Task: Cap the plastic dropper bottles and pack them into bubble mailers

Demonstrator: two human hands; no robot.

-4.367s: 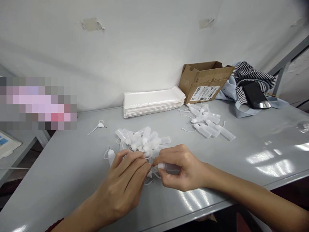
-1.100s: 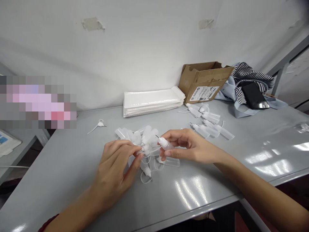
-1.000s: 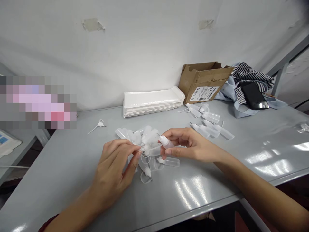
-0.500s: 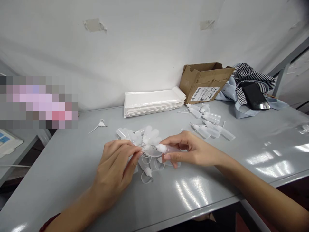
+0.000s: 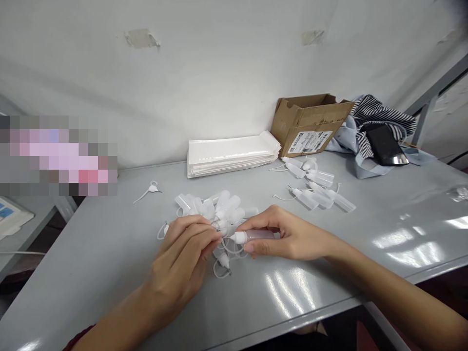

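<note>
My right hand holds a small clear squeeze bottle on its side, thumb below and fingers above. The bottle has a white cone-shaped top with a thin metal needle pointing left. My left hand pinches at the needle's end, where the looped white strap of the tip cap runs in; the cap itself is hidden by the fingertips. Behind and beneath both hands lies a pile of similar needle-tip bottles. One bottle top with its strap pokes out below my hands.
A second group of needle-tip bottles lies to the right. A loose needle top rests on the grey table at left. Along the wall are stacked white padded envelopes, a cardboard box, striped cloth and a black phone-like device.
The held bottle has shifted slightly down and left and turned more level. My left fingertips have moved slightly right and down, and now meet its needle tip.
</note>
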